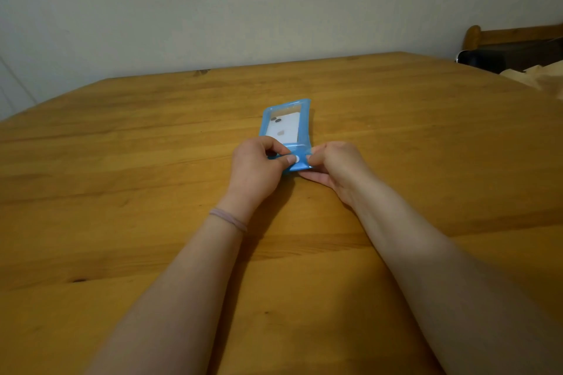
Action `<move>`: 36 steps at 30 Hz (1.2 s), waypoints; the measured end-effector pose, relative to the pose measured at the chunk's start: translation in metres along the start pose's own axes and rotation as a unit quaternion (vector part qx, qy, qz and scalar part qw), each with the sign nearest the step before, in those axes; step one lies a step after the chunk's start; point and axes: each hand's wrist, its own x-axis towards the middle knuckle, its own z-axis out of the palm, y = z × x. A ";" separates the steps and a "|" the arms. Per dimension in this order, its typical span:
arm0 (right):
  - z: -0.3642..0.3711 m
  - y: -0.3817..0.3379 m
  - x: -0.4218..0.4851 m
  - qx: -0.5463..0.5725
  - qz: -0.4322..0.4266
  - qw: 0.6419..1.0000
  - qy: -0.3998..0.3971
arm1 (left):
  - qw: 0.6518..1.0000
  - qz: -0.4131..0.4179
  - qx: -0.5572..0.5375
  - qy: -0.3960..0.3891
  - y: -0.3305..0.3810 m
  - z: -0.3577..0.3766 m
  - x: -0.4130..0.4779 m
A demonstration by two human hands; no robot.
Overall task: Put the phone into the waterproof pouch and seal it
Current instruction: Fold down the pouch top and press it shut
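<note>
Both hands pinch the near end of the blue pouch (286, 134), left hand (257, 166) and right hand (333, 167) side by side, evidently pressing its seal. The white phone (285, 128) lies inside, just beyond the fingertips.

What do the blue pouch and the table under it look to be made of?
Pouch: apparently soft flexible plastic, translucent blue border around a clear window; the white phone shows through it, and the near end bends where both hands pinch it. Table: wood, likely pine, with visible planks, grain and dark knots; the satin sheen suggests a varnished or oiled finish.
</note>
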 end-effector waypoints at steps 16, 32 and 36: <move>-0.001 0.005 -0.002 -0.029 -0.036 0.999 -0.011 | 1.000 -0.021 -0.013 0.009 -0.004 0.007 0.004; 0.010 0.019 0.005 -0.236 -0.140 0.960 0.061 | 1.000 -0.009 0.010 0.016 -0.005 0.008 0.004; 0.011 0.019 0.005 -0.230 -0.139 0.961 0.066 | 1.000 -0.013 0.007 0.014 -0.005 0.008 0.004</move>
